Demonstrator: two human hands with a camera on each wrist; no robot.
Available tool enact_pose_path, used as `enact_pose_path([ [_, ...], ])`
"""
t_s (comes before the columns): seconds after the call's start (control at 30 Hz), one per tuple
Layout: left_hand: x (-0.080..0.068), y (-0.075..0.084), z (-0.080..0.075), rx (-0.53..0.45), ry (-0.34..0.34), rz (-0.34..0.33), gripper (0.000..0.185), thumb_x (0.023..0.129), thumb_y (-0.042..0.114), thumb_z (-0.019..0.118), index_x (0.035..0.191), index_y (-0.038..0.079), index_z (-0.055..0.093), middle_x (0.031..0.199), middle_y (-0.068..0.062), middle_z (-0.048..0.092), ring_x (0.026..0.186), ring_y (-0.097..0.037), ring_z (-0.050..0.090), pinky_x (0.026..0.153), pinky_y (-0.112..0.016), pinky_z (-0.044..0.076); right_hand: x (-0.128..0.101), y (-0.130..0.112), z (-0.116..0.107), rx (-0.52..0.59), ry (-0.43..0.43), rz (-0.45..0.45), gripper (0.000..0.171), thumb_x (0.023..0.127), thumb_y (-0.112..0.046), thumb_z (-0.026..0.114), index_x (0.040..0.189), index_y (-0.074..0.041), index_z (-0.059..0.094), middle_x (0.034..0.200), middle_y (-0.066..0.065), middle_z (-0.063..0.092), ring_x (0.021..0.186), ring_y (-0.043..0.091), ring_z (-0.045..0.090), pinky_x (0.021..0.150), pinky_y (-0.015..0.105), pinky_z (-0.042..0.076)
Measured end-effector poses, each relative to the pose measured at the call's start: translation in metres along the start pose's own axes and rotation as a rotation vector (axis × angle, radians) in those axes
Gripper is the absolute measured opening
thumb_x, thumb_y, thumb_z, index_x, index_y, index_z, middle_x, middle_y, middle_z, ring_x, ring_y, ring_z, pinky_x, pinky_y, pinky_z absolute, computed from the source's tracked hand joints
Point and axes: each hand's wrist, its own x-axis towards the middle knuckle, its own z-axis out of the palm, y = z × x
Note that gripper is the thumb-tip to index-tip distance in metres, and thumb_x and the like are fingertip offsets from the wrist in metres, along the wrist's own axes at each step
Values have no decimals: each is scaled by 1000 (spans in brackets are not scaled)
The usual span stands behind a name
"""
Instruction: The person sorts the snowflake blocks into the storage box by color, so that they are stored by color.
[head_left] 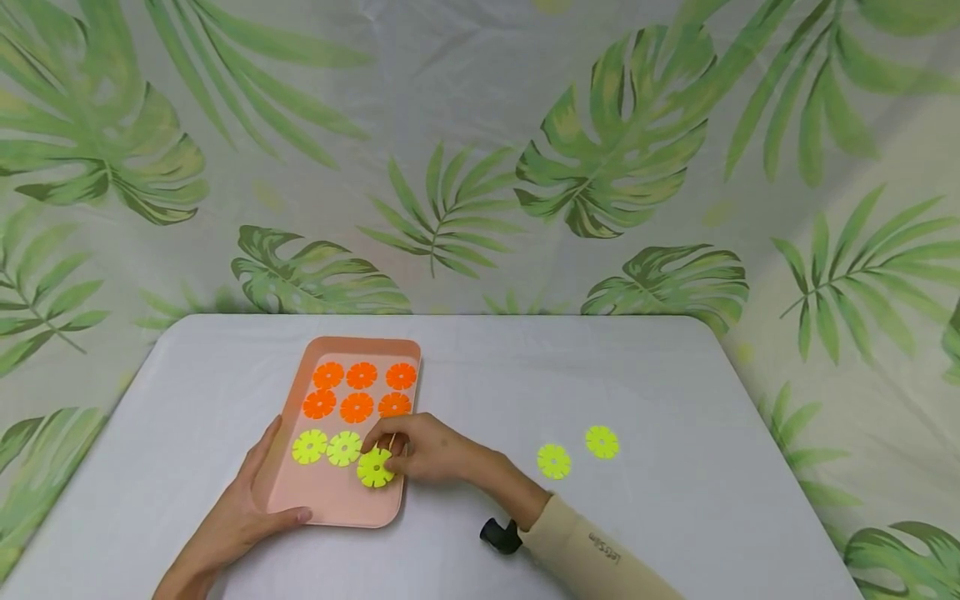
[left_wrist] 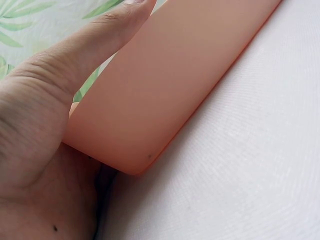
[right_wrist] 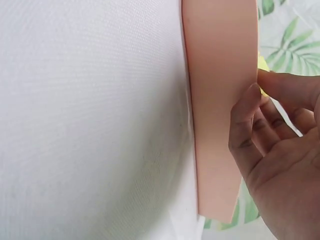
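A shallow pink tray [head_left: 337, 502] lies on the table with several orange notched discs [head_left: 356, 407] in two rows in its far half. Two yellow-green notched discs [head_left: 344, 448] lie side by side below them. My right hand [head_left: 438, 450] pinches another yellow-green disc [head_left: 375, 469] between thumb and fingers, over the tray's right side. In the right wrist view only a sliver of a yellow disc [right_wrist: 263, 64] shows past the tray wall. My left hand [head_left: 236, 517] holds the tray's near left corner, its thumb over the near rim and its fingers along the left side.
Two loose yellow-green discs [head_left: 554, 461] lie on the white-covered table [head_left: 675, 517] to the right of the tray. A black wrist device [head_left: 500, 536] sits by the right sleeve. A leaf-print curtain [head_left: 465, 100] hangs behind the table.
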Motion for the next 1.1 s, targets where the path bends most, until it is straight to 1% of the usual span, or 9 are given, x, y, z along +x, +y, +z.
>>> enact_pose_path([
  [0.2,0,1,1,12,2,-9,132,78,19,91,164,50,-4,174,-22,6,144,-45,24,109,-69,25,3,-3,5,-52,-53,15,25,94,0,72,111,-18,75,92,-7,63,76,0,54,70,14,50],
  [0.33,-1,3,1,24,5,-8,133,78,19,91,164,49,-5,174,-22,6,144,-45,25,109,-70,26,4,-5,9,-113,-67,11,26,91,-1,75,108,-20,76,88,-8,64,71,-1,54,66,14,50],
  [0.5,0,4,2,34,1,-33,133,78,23,91,164,49,-7,174,-22,6,145,-45,25,110,-72,26,4,-7,12,-177,-83,55,26,88,-4,78,105,-24,77,84,-11,64,69,-1,55,64,15,49],
  [0.63,0,4,2,34,-2,-42,134,78,24,91,164,49,-7,174,-22,6,145,-45,25,110,-72,26,4,-9,13,-194,-91,87,25,88,-6,80,105,-25,77,84,-13,64,71,0,55,65,15,49],
  [0.73,0,3,2,29,-1,-37,134,78,23,91,164,48,-7,174,-22,6,145,-45,24,111,-72,25,3,-8,13,-195,-88,84,23,88,-6,80,105,-21,77,88,-13,67,74,-2,55,68,13,49],
  [0.87,0,2,2,23,0,-30,133,78,22,91,164,49,-7,174,-22,6,146,-45,23,111,-72,24,3,-7,13,-180,-75,61,22,88,-4,80,106,-15,76,92,-10,71,77,-2,56,71,12,49],
  [0.97,0,2,2,20,4,-22,133,77,21,91,164,49,-6,174,-22,6,146,-45,23,111,-72,24,2,-7,13,-148,-71,47,23,88,-2,79,107,-13,76,92,-7,71,78,-2,56,73,12,50],
  [1.1,0,2,2,19,6,-12,134,77,20,91,164,49,-6,174,-23,6,145,-45,23,111,-73,23,1,-5,11,-82,-57,34,24,89,-1,77,111,-12,76,97,-5,73,80,-2,58,74,13,51],
])
